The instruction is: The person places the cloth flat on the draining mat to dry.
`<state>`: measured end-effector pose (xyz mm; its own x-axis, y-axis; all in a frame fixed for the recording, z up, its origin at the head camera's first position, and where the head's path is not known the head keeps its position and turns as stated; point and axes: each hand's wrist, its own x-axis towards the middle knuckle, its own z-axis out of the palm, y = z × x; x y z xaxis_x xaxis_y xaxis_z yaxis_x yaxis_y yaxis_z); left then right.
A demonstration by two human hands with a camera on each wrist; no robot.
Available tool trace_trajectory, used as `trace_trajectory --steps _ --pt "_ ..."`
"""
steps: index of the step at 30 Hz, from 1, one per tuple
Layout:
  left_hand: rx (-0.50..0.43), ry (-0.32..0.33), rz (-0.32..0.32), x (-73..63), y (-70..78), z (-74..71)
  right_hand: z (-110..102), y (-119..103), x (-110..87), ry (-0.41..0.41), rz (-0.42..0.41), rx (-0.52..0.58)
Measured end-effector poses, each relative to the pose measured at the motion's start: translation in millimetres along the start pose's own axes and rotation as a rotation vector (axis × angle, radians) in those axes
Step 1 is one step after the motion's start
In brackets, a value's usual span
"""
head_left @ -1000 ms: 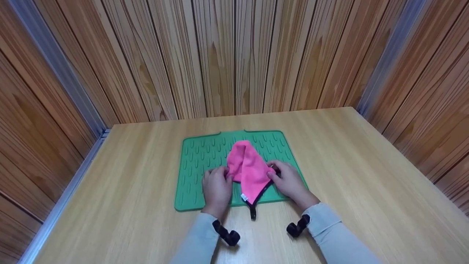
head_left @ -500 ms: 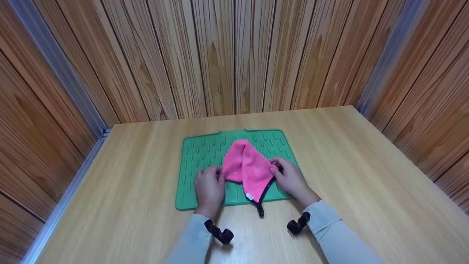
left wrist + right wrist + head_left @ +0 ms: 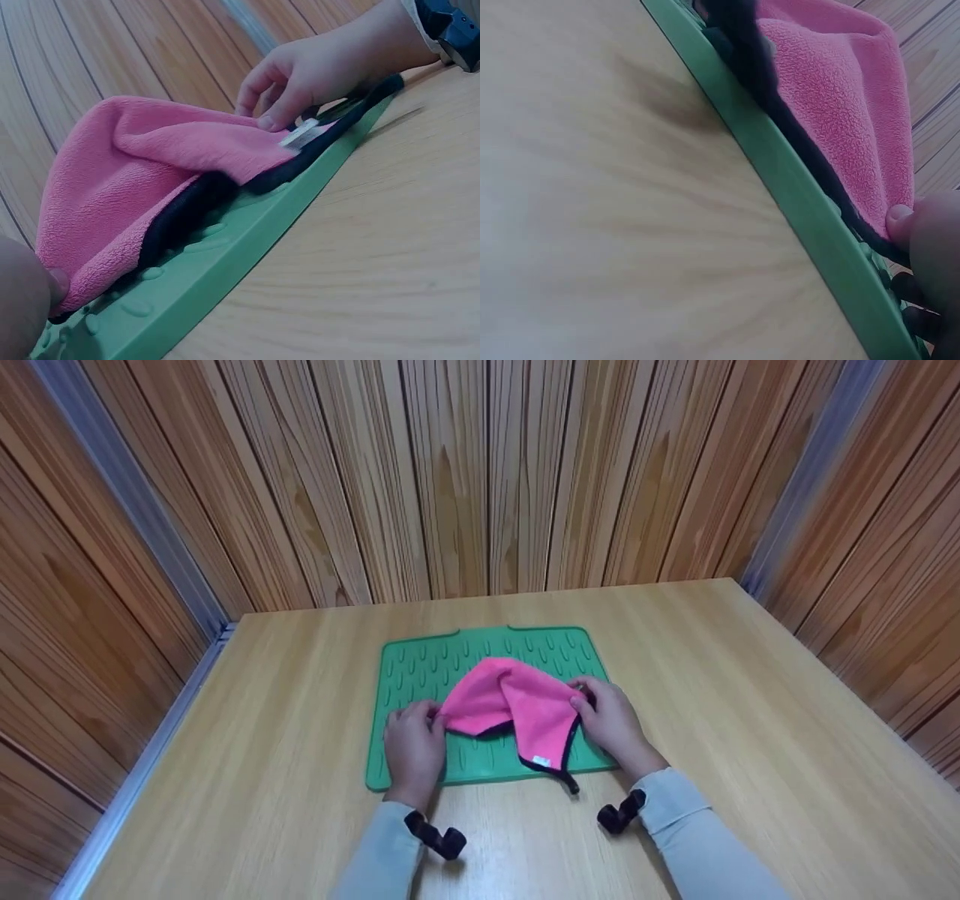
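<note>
A pink fleecy cloth (image 3: 536, 705) with a dark edging, a small white label and a dark loop at its lower tip spreads over a green ribbed mat (image 3: 420, 667). My left hand (image 3: 415, 746) pinches its left corner between thumb and fingers. At the opposite side, my right hand (image 3: 613, 724) pinches the right edge. In the left wrist view the cloth's middle (image 3: 142, 150) arches up above the mat, and the dark underside shows beneath a fold. In the right wrist view my right thumb (image 3: 901, 223) presses on the pink face; the other fingers are partly hidden.
The mat lies on a light wooden table (image 3: 300, 697). Wood-panelled walls (image 3: 450, 472) rise behind and at both sides. Black wrist cameras (image 3: 442, 840) are strapped over the pale sleeves (image 3: 694, 825).
My left hand has moved left and my right hand slightly right, stretching the cloth wider. Its peak has sunk, and the looped tip has swung to the right. The camera view has shifted slightly.
</note>
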<state>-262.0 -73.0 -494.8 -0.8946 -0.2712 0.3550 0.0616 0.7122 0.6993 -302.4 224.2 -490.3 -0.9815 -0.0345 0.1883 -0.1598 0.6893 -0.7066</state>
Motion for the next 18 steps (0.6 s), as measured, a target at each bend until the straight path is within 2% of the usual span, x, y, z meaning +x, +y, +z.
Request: trace_trajectory --steps 4,11,18 --pt "-0.001 0.01 -0.004 1.5 -2.5 -0.8 -4.2 3.8 2.9 0.006 0.002 -0.015" --pt "0.013 0.081 0.037 6.3 -13.5 -5.0 -6.4 9.2 8.9 0.045 -0.009 -0.052" --pt "0.003 0.051 -0.016 11.6 -20.1 -10.8 -9.2 9.9 11.7 0.046 0.024 -0.054"
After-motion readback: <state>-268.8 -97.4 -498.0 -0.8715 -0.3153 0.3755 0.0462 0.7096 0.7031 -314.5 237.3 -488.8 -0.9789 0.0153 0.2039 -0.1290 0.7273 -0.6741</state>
